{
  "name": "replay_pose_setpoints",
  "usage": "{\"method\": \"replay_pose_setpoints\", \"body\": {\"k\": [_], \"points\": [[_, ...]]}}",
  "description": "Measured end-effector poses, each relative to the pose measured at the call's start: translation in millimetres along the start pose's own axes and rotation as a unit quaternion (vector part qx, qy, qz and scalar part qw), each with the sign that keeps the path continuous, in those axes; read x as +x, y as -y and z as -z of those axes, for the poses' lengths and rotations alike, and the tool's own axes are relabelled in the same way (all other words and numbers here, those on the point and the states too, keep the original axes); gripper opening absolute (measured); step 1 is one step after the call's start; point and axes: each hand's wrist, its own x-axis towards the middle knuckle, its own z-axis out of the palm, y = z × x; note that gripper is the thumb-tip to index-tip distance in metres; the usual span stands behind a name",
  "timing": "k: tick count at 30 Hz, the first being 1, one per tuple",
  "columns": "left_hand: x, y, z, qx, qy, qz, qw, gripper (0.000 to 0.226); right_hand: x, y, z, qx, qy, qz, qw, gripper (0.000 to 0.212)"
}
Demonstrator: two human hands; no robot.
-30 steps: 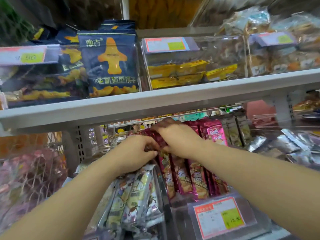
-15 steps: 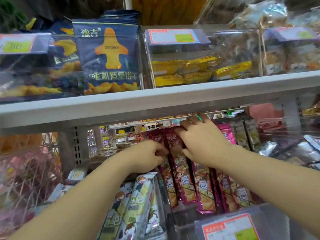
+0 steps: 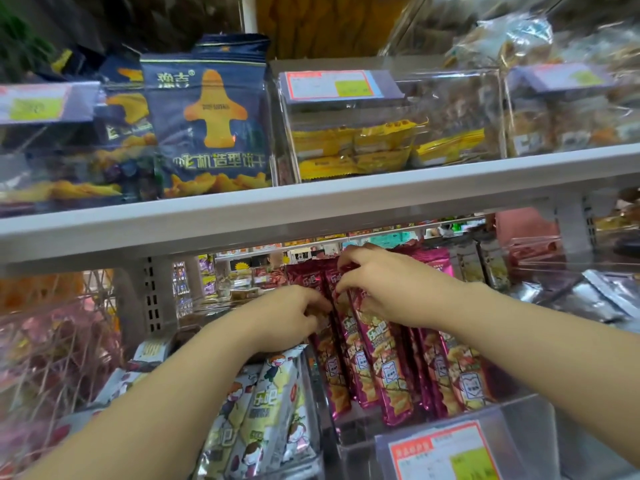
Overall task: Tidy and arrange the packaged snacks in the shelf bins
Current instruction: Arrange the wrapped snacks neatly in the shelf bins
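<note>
Several long magenta snack packets (image 3: pixel 384 362) stand in a row inside a clear bin (image 3: pixel 526 420) on the lower shelf. My right hand (image 3: pixel 388 289) reaches under the upper shelf and pinches the top edges of the packets near the left of the row. My left hand (image 3: pixel 287 317) is beside it, fingers curled against the leftmost magenta packet at the bin's left wall. White and yellow cartoon packets (image 3: pixel 270 417) fill the bin just left, under my left forearm.
A grey shelf board (image 3: pixel 311 209) runs overhead, close above my hands. On it stand navy airplane-biscuit bags (image 3: pixel 207 123) and a clear bin of yellow packets (image 3: pixel 353 147). Silver packets (image 3: pixel 588 299) lie at right, a wire basket (image 3: pixel 52 334) at left. A price tag (image 3: pixel 446 452) fronts the magenta bin.
My right hand has shifted left along the packet tops and its fingers have closed into a pinch. The left hand stays at the left end of the row. The camera has tilted slightly.
</note>
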Motion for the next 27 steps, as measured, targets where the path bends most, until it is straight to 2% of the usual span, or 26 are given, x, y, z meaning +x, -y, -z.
{"method": "replay_pose_setpoints", "body": {"k": [5,8,13,16,21,24,27], "points": [[-1,2,-1,0.004,-0.065,0.008,0.998,0.021,21,4,-8,0.096,-0.052,0.003,0.994,0.037],[-1,4,1,-0.012,-0.095,-0.002,0.995,0.028,32,9,-18,0.134,-0.048,0.001,0.99,0.036],[-4,7,1,-0.013,-0.035,0.016,0.999,0.049,35,8,-26,0.175,-0.054,-0.05,0.982,0.067],[-2,9,0,-0.017,-0.02,0.017,1.0,0.052,23,2,-20,0.134,-0.057,-0.066,0.987,0.071],[1,6,-1,0.001,-0.004,0.026,1.0,0.048,-10,-8,10,-0.049,-0.119,-0.072,0.989,0.041],[1,0,-1,0.009,-0.004,0.032,0.999,0.043,-30,-13,12,-0.114,-0.098,-0.141,0.979,0.047],[2,-6,-2,0.019,-0.012,0.044,0.999,0.04,-48,-16,2,-0.098,-0.059,-0.195,0.974,0.056]]}}
